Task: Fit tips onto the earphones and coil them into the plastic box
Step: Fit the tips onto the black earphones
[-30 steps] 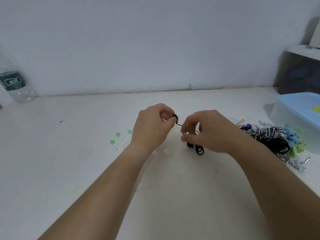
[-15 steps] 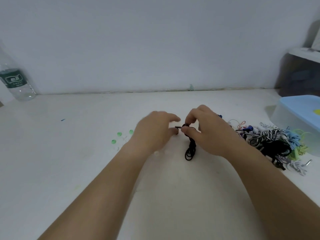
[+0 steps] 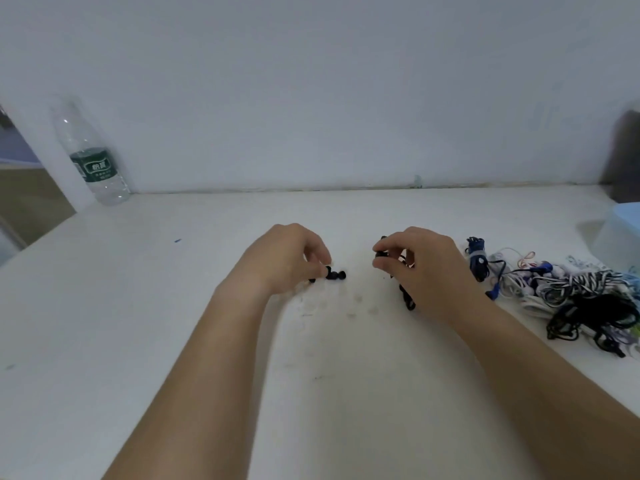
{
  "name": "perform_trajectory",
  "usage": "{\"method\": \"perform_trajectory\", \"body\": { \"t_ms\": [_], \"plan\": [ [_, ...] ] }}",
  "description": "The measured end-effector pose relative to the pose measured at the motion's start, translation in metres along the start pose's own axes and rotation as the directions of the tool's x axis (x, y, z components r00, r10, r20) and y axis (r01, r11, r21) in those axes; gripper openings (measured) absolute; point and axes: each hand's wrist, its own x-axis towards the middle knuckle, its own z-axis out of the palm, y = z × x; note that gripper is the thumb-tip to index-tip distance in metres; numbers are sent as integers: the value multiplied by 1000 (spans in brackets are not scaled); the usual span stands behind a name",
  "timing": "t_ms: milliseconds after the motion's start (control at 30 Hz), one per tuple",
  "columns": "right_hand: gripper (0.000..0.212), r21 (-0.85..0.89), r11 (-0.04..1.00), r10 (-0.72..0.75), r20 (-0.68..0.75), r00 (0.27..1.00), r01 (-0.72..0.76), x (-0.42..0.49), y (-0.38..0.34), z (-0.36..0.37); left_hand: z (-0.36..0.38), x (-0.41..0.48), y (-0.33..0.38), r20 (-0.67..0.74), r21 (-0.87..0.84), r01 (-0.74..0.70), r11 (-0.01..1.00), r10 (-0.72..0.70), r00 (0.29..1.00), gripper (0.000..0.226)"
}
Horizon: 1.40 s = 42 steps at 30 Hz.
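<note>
Head view. Step in hand, as judged: tip fitting. The black earphone (image 3: 381, 252) is pinched between thumb and forefinger of the right hand (image 3: 426, 268), its cable hanging to the table (image 3: 346, 393) under the palm. The left hand (image 3: 291, 261) is curled over the loose black tips (image 3: 337, 274) on the table. One is touched, but whether it is gripped cannot be told. Next move: one tip is to be lifted and pressed squarely onto the bud. The bud's nozzle is hidden by fingers. The plastic box (image 3: 623, 237) is cut off at the right edge, beyond the tangled pile (image 3: 571, 292).
</note>
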Motion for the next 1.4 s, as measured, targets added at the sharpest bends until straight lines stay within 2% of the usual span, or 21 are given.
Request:
{"method": "perform_trajectory", "body": {
  "t_ms": [200,500,600,733,800,867,1000,1067,1200,1400],
  "plan": [
    [15,34,999,22,-14,1000,-22,0,5,0,19,11,7,-3,168,27,985,-26,1000,32],
    [14,68,997,37,-7,999,-36,-1,8,2,20,12,5,-34,115,95,989,-91,995,29],
    [17,68,997,43,-1,999,-43,-2,8,0,18,10,5,-79,48,65,997,-61,995,28],
    [22,106,994,42,-14,999,-40,-3,5,-4,19,7,22,-181,-195,-68,978,32,983,16],
    [22,154,987,55,-26,998,-50,-4,4,-7,26,5,34,-181,-408,-95,908,21,983,12],
    [22,179,982,64,-42,997,-56,-6,4,-9,31,3,43,-143,-613,-74,787,-18,990,10],
    [18,235,971,61,-89,994,-39,-7,3,-14,41,1,54,31,-842,56,536,-57,998,17],
    [18,244,970,48,-106,993,-21,-8,3,-14,45,1,56,89,-901,109,421,-68,994,15],
    [20,254,967,45,-144,989,-7,-9,4,-16,46,2,55,120,-948,145,283,-103,987,13],
    [17,254,967,25,-119,993,6,-10,1,-15,51,2,57,155,-964,179,194,-131,979,16]
  ]
}}
